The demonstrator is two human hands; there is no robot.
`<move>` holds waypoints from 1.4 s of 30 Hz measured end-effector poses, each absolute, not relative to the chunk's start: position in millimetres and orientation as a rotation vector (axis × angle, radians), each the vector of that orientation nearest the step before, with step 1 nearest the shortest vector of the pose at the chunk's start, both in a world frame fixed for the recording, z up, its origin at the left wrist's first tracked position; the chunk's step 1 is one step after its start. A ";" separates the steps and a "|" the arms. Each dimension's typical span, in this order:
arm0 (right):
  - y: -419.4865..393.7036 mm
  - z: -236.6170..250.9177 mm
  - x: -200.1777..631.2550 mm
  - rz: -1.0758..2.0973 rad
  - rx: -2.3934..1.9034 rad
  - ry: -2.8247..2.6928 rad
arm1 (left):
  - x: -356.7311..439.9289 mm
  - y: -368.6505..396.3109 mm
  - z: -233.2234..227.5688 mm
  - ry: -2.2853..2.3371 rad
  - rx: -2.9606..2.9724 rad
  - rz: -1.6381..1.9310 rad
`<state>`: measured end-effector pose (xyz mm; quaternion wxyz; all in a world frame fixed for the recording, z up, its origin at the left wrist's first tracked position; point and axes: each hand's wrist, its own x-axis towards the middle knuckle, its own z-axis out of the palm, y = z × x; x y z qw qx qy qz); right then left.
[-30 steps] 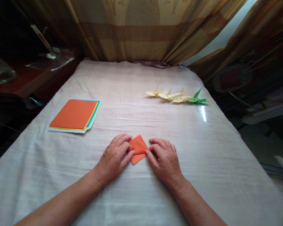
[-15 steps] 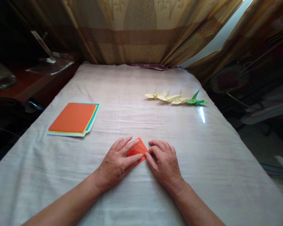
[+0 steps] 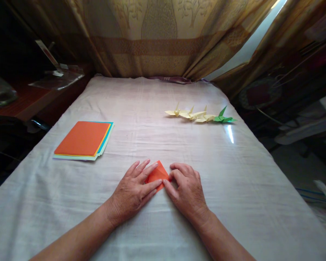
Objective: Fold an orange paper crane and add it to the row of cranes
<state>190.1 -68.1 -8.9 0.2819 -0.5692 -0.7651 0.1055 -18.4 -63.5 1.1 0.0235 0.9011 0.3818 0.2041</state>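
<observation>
Hands, left (image 3: 133,192) and right (image 3: 186,190), lie flat, pressing folded orange paper (image 3: 158,174).

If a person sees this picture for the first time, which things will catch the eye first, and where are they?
First come the left hand and right hand, pressing a small folded orange paper piece flat on the pale cloth-covered table near its front edge. Next is the stack of coloured paper sheets with an orange sheet on top, at the left. Farther back on the right stands a row of folded paper cranes, pale yellow ones and one green.
</observation>
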 end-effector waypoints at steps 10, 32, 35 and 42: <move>-67.3 -8.2 192.7 0.369 -1.512 -2.011 | -43.0 -69.8 -0.2 1.189 2.835 0.436; -71.4 -14.4 170.9 0.268 -1.647 -1.927 | -55.5 -71.0 0.0 1.179 2.809 0.506; -70.6 -18.1 182.0 0.252 -1.613 -1.929 | -54.6 -71.5 0.2 1.188 2.813 0.526; -49.1 -19.8 189.5 0.439 -1.442 -1.875 | -53.5 -72.4 -2.4 1.194 2.783 0.607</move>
